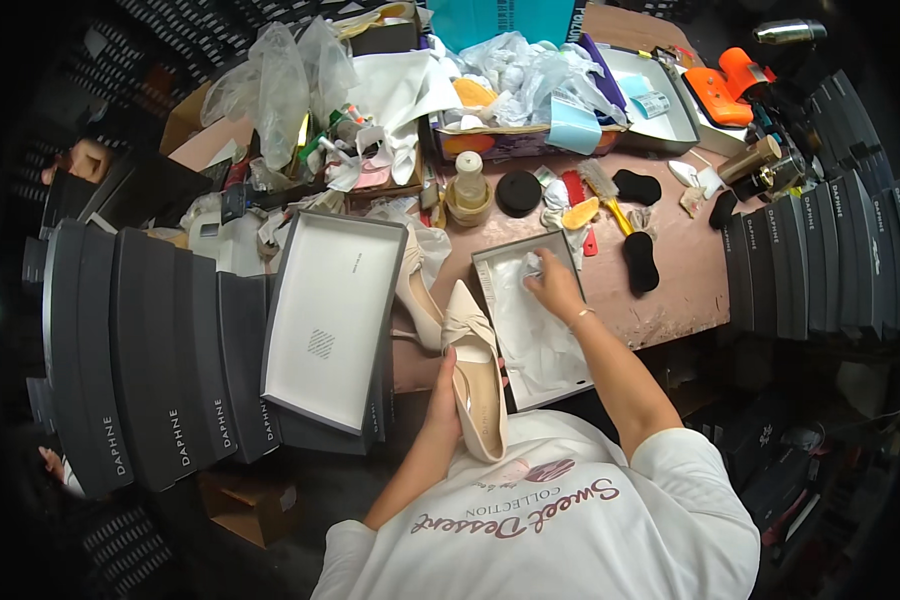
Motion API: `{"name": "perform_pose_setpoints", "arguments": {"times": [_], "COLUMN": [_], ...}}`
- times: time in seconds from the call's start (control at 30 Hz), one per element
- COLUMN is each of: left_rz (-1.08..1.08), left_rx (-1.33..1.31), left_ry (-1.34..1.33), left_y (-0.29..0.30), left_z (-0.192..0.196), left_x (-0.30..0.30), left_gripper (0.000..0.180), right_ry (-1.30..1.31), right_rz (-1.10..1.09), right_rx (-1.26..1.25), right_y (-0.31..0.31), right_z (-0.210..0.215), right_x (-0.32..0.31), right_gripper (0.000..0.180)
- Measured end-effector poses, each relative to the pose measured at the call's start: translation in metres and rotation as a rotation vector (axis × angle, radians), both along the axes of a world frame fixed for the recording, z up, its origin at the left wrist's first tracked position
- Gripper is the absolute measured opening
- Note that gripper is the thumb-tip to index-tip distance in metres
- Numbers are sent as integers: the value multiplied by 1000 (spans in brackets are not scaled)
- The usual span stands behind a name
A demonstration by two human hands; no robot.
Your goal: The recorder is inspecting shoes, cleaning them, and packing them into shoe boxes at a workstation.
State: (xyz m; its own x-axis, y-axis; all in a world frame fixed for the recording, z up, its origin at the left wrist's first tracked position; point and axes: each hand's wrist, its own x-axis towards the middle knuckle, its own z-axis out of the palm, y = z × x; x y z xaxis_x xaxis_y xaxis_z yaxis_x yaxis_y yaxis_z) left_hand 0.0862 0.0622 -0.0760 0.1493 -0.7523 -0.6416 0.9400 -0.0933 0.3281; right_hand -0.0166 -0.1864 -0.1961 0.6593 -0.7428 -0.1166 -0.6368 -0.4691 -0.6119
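Note:
My left hand [444, 398] is closed round the side of a cream pointed-toe pump [478, 345], its toe pointing away from me and its insole facing up. A matching second pump [418, 305] lies just left of it, beside the box lid [338, 300]. To the right sits an open grey shoe box [559, 392], white inside. Reaching into it, my right hand [555, 287] pinches white tissue paper [532, 268] near the far end. More tissue lies along the bottom of the box.
Dark shoe boxes [150, 350] stand in a row on the left, and more boxes [805, 255] on the right. Behind the work lie a glue bottle [468, 185], a yellow-handled brush [610, 195], black pads [641, 262] and a carton of plastic bags [525, 140].

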Motion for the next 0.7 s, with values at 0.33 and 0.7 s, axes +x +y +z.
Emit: {"name": "perform_pose_setpoints", "arguments": {"times": [0.33, 0.7], "left_rz": [102, 27], "left_rx": [-113, -103], "left_ry": [-140, -245], "left_y": [-24, -27], "left_z": [-8, 6], "left_x": [-24, -34], "left_gripper": [49, 50], "right_ry": [-298, -52], "right_rz": [337, 242], "right_rx": [234, -5], "right_y": [112, 119], "right_z": [168, 185], "right_x": [-36, -29], "right_gripper": [66, 43]}}
